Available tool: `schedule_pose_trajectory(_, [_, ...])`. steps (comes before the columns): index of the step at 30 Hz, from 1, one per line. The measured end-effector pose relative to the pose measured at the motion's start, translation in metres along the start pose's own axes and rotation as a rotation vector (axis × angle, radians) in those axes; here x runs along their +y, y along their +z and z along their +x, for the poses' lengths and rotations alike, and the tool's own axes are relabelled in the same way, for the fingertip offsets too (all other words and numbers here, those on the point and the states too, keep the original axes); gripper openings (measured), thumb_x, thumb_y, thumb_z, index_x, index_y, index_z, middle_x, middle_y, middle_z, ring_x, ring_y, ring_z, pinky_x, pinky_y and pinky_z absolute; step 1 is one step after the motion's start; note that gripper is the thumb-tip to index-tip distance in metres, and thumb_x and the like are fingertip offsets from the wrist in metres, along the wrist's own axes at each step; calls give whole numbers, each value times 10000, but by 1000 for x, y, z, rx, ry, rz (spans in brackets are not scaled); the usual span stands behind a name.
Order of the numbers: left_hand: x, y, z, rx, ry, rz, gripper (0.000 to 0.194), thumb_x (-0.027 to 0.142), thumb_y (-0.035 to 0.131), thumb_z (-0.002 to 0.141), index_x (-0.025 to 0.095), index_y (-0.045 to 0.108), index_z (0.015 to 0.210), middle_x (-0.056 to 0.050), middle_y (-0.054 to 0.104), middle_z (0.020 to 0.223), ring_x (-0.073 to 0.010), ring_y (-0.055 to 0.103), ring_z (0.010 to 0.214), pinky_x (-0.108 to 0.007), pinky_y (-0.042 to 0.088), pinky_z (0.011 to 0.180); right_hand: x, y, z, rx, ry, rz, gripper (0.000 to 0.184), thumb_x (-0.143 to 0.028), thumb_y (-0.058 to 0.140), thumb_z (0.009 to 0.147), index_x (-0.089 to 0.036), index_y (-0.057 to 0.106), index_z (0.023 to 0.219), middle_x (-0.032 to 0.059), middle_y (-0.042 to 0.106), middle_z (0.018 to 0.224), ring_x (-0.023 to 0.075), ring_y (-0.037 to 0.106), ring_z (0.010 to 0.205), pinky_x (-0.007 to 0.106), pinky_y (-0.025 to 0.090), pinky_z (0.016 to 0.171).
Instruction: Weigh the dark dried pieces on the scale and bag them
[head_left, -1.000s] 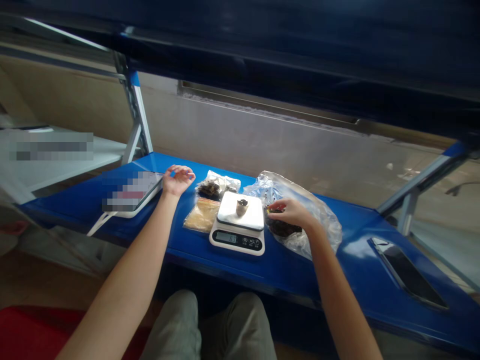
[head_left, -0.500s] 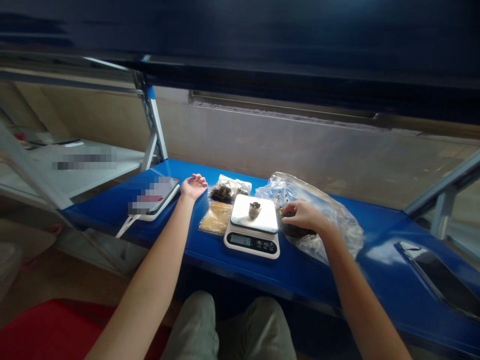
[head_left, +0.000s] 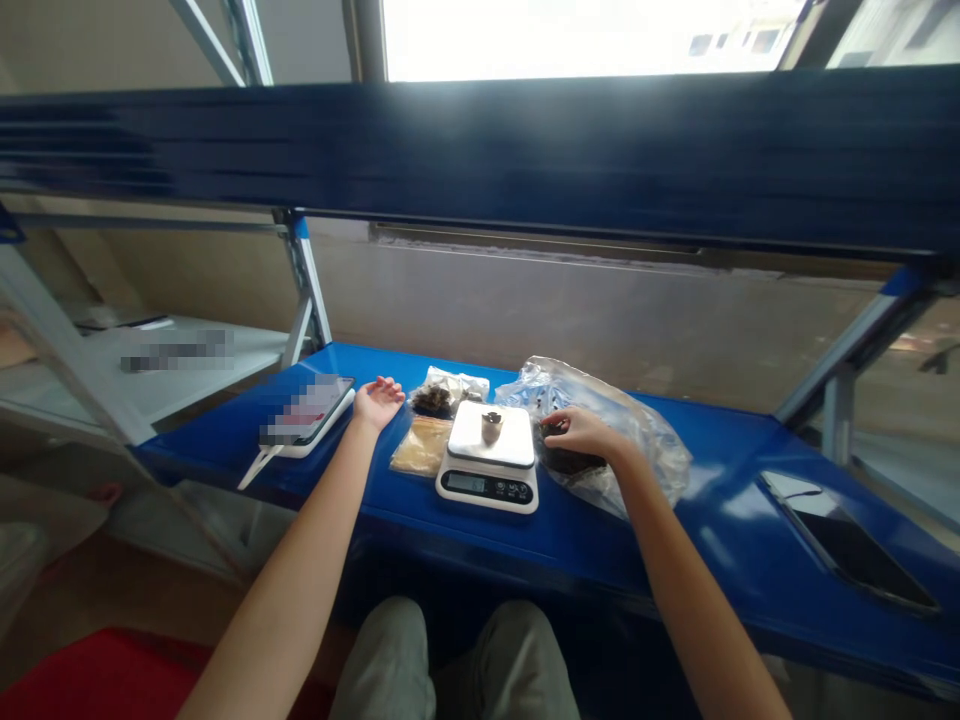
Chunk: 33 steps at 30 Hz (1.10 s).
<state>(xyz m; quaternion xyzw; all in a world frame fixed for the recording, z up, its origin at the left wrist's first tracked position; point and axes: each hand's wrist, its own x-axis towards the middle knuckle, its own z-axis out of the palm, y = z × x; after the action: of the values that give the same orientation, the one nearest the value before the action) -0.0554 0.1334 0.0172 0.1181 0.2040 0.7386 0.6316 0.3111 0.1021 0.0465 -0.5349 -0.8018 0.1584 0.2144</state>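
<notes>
The right hand's (head_left: 574,432) fingertips partly hide among the dark clump (head_left: 566,455) in the clear plastic bag (head_left: 645,440); whether they grip any of it is unclear. The scale's (head_left: 491,450) digits and the contents of the small cup (head_left: 492,428) are too small to tell. Pixel blocks cover the left phone's (head_left: 319,408) screen. The near edge crops both forearms (head_left: 300,560) and the red object (head_left: 112,680).

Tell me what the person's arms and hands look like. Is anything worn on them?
The left hand and right hand are bare: no gloves. Neither wrist shows a watch or bracelet. No sleeves show; rings are too small to rule out.
</notes>
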Motion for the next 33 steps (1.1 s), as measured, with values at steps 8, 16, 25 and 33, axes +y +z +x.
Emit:
schedule_pose_trajectory(8, [-1, 4, 5, 21, 18, 53, 219, 111, 349, 771, 166, 442, 581, -1, 446, 523, -113, 434, 477, -244, 347, 489, -3, 0, 0, 40, 12, 30, 221, -242, 681, 569, -221, 747, 779, 51, 732, 806, 227, 656, 707, 293, 503, 634])
schedule_pose_trajectory(16, [2, -3, 6, -66, 2, -43, 237, 80, 342, 795, 165, 459, 606, -6, 481, 555, -110, 448, 499, -251, 350, 528, -12, 2, 1, 19, 32, -78, 222, -369, 668, 642, -241, 745, 807, 60, 730, 813, 248, 654, 712, 297, 460, 580])
schedule_pose_trajectory(25, [-7, 1, -7, -10, 4, -218, 348, 133, 278, 878, 165, 488, 602, -6, 493, 538, -113, 460, 487, -256, 324, 525, -8, -5, 2, -69, 51, 1, 341, -464, 658, 670, -205, 735, 877, 70, 724, 835, 208, 647, 718, 263, 478, 589])
schedule_pose_trajectory(33, [-3, 5, -7, 29, 40, -306, 472, 221, 160, 915, 169, 488, 579, -17, 482, 520, -126, 445, 475, -271, 316, 513, -11, -7, -1, -136, 31, 50, 282, -357, 659, 698, -187, 730, 911, 75, 715, 882, 206, 640, 776, 268, 488, 667])
